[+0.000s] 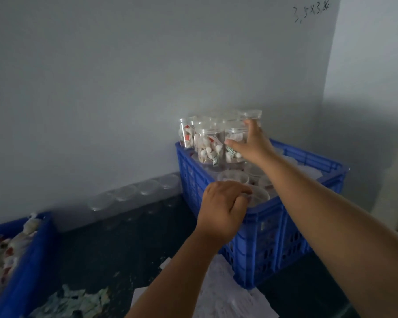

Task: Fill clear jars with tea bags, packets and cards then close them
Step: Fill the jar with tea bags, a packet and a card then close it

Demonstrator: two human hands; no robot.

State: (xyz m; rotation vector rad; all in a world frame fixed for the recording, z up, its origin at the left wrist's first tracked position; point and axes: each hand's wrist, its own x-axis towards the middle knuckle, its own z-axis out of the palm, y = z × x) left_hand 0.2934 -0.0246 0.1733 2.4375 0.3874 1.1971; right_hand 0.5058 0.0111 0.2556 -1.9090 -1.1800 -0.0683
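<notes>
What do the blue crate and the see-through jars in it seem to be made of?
The blue crate: likely moulded plastic, slightly glossy; even colour, slotted walls, thick rim. The jars: clear, probably plastic rather than glass, though the look leaves that open; thin walls show the tea bags inside, and the lids are see-through too. The right hand grips one.

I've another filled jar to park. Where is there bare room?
Bare table lies between the bin and the crate, in front of the lids along the wall. Crowded: the crate's back-left corner, where jars stand stacked and the right hand grips a jar; packets and papers cover the near table.
</notes>
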